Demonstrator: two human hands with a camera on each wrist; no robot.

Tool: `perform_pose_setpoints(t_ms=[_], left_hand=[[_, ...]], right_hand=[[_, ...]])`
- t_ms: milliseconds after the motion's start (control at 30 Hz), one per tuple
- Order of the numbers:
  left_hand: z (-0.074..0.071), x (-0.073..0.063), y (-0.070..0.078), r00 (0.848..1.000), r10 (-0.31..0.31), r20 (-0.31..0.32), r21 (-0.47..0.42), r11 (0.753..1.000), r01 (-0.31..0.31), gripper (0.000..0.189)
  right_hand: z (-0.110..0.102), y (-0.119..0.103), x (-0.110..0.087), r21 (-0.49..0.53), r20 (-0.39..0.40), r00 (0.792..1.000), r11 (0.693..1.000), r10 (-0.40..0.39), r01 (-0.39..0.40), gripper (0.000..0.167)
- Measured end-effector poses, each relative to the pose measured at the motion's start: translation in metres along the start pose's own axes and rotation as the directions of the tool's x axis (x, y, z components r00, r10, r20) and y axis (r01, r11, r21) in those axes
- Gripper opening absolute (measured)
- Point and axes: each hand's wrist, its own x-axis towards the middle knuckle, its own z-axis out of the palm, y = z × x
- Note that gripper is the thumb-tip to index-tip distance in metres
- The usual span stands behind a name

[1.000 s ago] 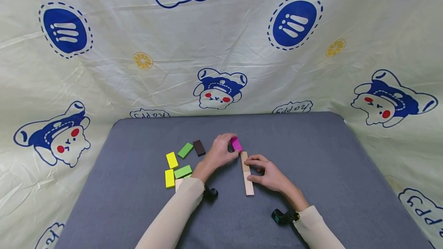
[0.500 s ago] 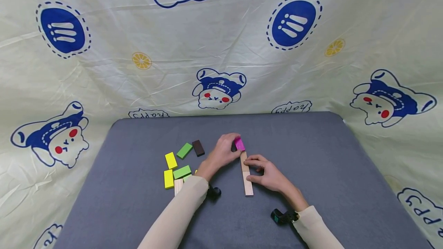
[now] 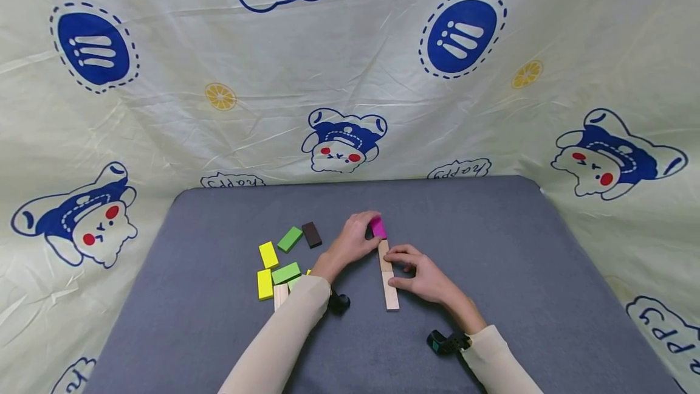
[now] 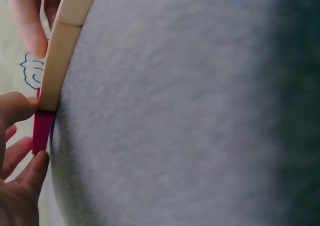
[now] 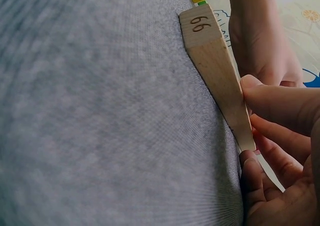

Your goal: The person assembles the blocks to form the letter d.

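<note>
Lightly does it: your left hand [image 3: 352, 239] pinches the pink block [image 3: 380, 229] at the 12 o'clock end of the wooden blocks [image 3: 385, 270]; square the joint while your right hand [image 3: 422, 273], fingers apart, steadies them from 3 o'clock.

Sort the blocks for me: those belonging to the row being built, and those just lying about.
In the row:
- magenta block, pinched by the left hand
- two plain wooden blocks, touched by the right hand

Lying about:
- yellow blocks
- green blocks
- dark brown block
- pale wood, partly hidden
</note>
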Motion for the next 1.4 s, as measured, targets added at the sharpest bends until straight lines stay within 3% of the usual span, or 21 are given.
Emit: perform_pose_setpoints(t_ms=[367, 667, 900, 1133, 1400], left_hand=[[-0.005, 0.006, 0.001, 0.990, -0.079, 0.115, -0.106, 0.990, 0.091, 0.047], [-0.008, 0.004, 0.005, 0.986, -0.073, 0.148, -0.106, 0.990, 0.089, 0.050], [-0.009, 0.003, 0.004, 0.988, -0.054, 0.144, -0.081, 0.994, 0.066, 0.048], [-0.016, -0.007, -0.001, 0.992, -0.029, 0.122, -0.092, 0.995, 0.041, 0.056], [-0.047, -0.030, -0.011, 0.991, -0.069, 0.116, -0.075, 0.994, 0.078, 0.082]], right_hand=[[0.000, 0.001, 0.001, -0.007, -0.002, 1.000, 1.000, 0.005, -0.005, 0.047], [-0.001, 0.000, -0.003, -0.028, -0.001, 1.000, 0.999, -0.030, 0.030, 0.045], [-0.001, -0.002, -0.002, -0.018, 0.032, 0.999, 1.000, 0.013, -0.013, 0.047], [0.000, -0.001, -0.001, -0.017, 0.037, 0.999, 1.000, -0.004, 0.004, 0.047], [0.000, 0.000, -0.001, -0.029, 0.032, 0.999, 1.000, -0.001, 0.002, 0.047]])
